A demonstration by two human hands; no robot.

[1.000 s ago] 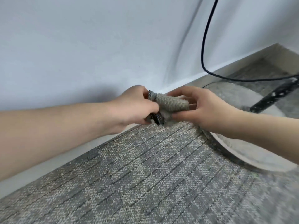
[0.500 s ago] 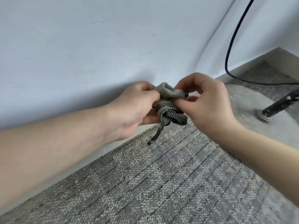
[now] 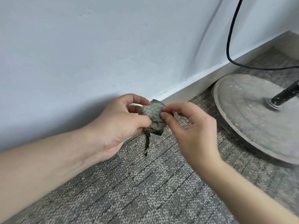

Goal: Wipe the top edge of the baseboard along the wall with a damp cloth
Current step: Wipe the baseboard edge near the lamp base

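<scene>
A small grey cloth [image 3: 152, 114] with a dark woven edge and a dangling loop is folded into a wad just above the carpet, close to the wall. My left hand [image 3: 119, 123] grips its left side with thumb and curled fingers. My right hand [image 3: 191, 126] pinches its right edge between thumb and forefinger. The pale baseboard [image 3: 199, 85] runs diagonally along the foot of the white wall, from behind my hands up to the right. Its stretch to the left is hidden behind my left hand and arm.
A round, dusty metal stand base [image 3: 252, 113] with a dark pole [image 3: 286, 94] sits on the grey carpet [image 3: 145, 183] at the right, touching the baseboard. A black cable [image 3: 229, 38] hangs down the wall and loops right above the base.
The view has shifted, and both hands now sit lower with more baseboard showing. The cloth has been bunched from a loose twist into a compact wad held between both hands.
</scene>
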